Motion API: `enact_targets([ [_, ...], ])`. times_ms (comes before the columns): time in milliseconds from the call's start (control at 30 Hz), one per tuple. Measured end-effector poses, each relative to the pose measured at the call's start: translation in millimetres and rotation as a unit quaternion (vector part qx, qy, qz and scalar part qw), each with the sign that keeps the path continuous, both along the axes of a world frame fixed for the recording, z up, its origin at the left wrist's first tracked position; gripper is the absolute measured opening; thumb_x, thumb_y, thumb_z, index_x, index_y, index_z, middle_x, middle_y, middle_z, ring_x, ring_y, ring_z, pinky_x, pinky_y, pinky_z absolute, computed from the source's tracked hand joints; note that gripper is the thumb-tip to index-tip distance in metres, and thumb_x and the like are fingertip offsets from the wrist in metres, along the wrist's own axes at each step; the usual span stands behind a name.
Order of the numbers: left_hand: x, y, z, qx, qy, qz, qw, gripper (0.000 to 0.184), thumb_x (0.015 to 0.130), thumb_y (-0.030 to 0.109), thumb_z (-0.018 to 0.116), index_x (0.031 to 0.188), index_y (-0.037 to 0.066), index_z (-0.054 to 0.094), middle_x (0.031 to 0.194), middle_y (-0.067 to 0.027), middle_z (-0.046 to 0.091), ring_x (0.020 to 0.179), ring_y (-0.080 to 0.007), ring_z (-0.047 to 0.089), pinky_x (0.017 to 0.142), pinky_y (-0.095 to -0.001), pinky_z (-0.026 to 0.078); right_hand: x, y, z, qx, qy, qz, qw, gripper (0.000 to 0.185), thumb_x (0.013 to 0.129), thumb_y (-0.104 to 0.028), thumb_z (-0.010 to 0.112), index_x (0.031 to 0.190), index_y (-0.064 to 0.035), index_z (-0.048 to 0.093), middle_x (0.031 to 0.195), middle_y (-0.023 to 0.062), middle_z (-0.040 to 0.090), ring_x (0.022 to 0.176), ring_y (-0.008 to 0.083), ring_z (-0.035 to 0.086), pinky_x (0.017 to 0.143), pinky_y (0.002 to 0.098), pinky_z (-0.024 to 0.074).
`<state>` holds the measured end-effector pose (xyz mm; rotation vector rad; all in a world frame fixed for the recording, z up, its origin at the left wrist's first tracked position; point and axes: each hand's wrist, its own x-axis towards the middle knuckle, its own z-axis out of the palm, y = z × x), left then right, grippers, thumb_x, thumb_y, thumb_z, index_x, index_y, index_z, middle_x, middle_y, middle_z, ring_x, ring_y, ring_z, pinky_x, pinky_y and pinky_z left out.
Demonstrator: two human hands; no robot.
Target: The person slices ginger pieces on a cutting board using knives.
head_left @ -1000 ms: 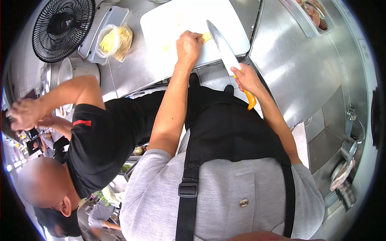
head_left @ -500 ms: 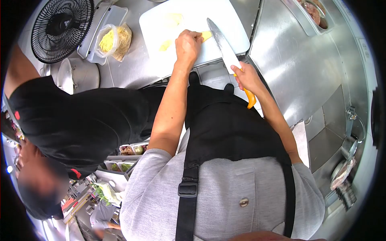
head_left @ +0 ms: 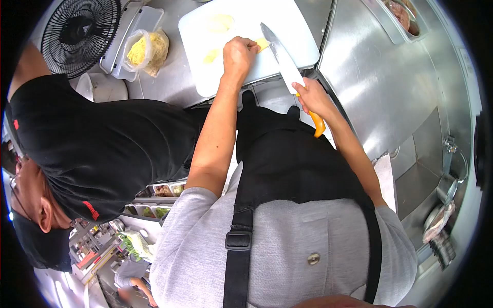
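Note:
On the white cutting board (head_left: 287,20), my left hand (head_left: 239,55) is closed, its fingertips pinching a pale yellow vegetable piece (head_left: 262,44). My right hand (head_left: 314,97) grips a kitchen knife (head_left: 283,60) by its yellow-orange handle. The blade lies over the board just right of the yellow piece, its tip pointing away from me. Whether the edge touches the piece, I cannot tell. Thin yellow slices (head_left: 221,23) rest farther up the board, and a smaller yellow portion (head_left: 211,55) lies left of my left hand.
Left of the board, a clear tub of yellow shreds (head_left: 137,53) leans against a plastic bag (head_left: 157,51). Beyond are a black fan (head_left: 82,31) and a metal pot (head_left: 109,88). A co-worker in a black shirt (head_left: 113,138) stands close on my left. A meat container (head_left: 398,18) sits upper right.
The knife has shifted slightly left, closer to my left fingers. My left hand stays nearly in place. The co-worker's body and head have moved up and left in view.

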<state>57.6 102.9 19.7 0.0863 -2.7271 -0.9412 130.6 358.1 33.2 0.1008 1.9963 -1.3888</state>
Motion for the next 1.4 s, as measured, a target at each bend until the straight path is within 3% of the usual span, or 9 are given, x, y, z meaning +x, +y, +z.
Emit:
enact_targets([
  [267,4,-4,0,-0.054,0.022,-0.016,0.998,0.014,0.083,0.012,0.085,0.094,0.004,0.086,0.093,-0.0209,0.077,0.086,-0.039,0.075,0.082,-0.0459,0.059,-5,1,-9,-0.022,-0.006,0.017,1.0,0.035,0.114,-0.033,0.057,0.101,-0.0002,0.059,0.063,0.0016,0.053,0.042,0.0121,0.05,0.042,0.0324,0.0427],
  [433,15,2,3,0.008,-0.026,0.029,0.999,0.014,0.084,0.01,0.083,0.096,0.002,0.086,0.094,-0.0232,0.078,0.085,-0.0401,0.076,0.082,-0.0459,0.06,-13,-8,-18,-0.047,0.008,0.02,0.999,0.032,0.113,-0.031,0.059,0.101,-0.0014,0.06,0.061,0.0006,0.052,0.043,0.0118,0.051,0.043,0.0321,0.0428],
  [767,10,-3,6,0.005,-0.023,0.018,1.0,0.014,0.086,0.006,0.078,0.097,0.002,0.086,0.094,-0.0249,0.078,0.084,-0.0391,0.078,0.082,-0.044,0.061,-9,-8,-7,-0.019,-0.002,0.035,0.999,0.035,0.113,-0.03,0.057,0.104,0.0035,0.062,0.062,0.0058,0.057,0.044,0.0187,0.058,0.045,0.0384,0.048],
  [867,5,-12,1,-0.022,-0.04,-0.004,0.999,0.017,0.088,0.011,0.082,0.103,0.003,0.086,0.091,-0.0206,0.081,0.081,-0.0285,0.079,0.08,-0.0384,0.061,-8,-1,-24,-0.026,0.01,0.06,0.998,0.037,0.113,-0.032,0.057,0.106,0.0039,0.063,0.062,0.0067,0.057,0.045,0.0193,0.06,0.046,0.0381,0.0488],
  [1100,-6,-38,34,-0.012,0.014,0.08,0.997,0.018,0.089,0.015,0.081,0.101,0.002,0.086,0.086,-0.0174,0.081,0.075,-0.0238,0.077,0.076,-0.0366,0.06,-6,-5,-6,0.018,0.012,0.059,0.998,0.039,0.111,-0.033,0.058,0.103,0.0055,0.064,0.063,0.009,0.059,0.047,0.021,0.062,0.051,0.0407,0.052],
  [1200,-6,-40,40,-0.025,0.018,0.08,0.996,0.02,0.09,0.016,0.083,0.103,0.002,0.086,0.085,-0.0151,0.08,0.073,-0.0217,0.074,0.075,-0.036,0.06,-16,-19,-19,0.02,0.043,0.076,0.996,0.039,0.111,-0.032,0.059,0.106,0.0066,0.065,0.063,0.0084,0.058,0.044,0.0208,0.061,0.047,0.0391,0.05],
  [1300,-10,-45,45,-0.021,0.017,0.084,0.996,0.021,0.09,0.017,0.083,0.103,0.002,0.086,0.086,-0.0141,0.08,0.073,-0.0216,0.073,0.076,-0.0361,0.06,-3,-10,3,0.003,-0.004,0.052,0.999,0.031,0.112,-0.029,0.058,0.1,-0.0005,0.06,0.063,0.0013,0.051,0.043,0.0129,0.051,0.042,0.0341,0.0424],
  [1333,-9,-47,44,-0.027,0.019,0.086,0.996,0.02,0.09,0.017,0.083,0.103,0.002,0.086,0.086,-0.0141,0.08,0.073,-0.0218,0.073,0.076,-0.0361,0.06,-6,-9,-5,0.024,0.002,0.074,0.997,0.04,0.11,-0.033,0.058,0.115,0.0058,0.068,0.065,0.0095,0.061,0.047,0.0227,0.063,0.052,0.0404,0.0533],
  [1400,2,-49,39,-0.03,0.01,0.089,0.996,0.02,0.09,0.017,0.083,0.103,0.003,0.086,0.087,-0.0143,0.08,0.072,-0.022,0.073,0.076,-0.0363,0.06,-11,-18,-12,0.034,0.025,0.087,0.995,0.041,0.111,-0.034,0.058,0.116,0.0059,0.068,0.066,0.0109,0.062,0.048,0.0237,0.064,0.055,0.0413,0.0543],
])
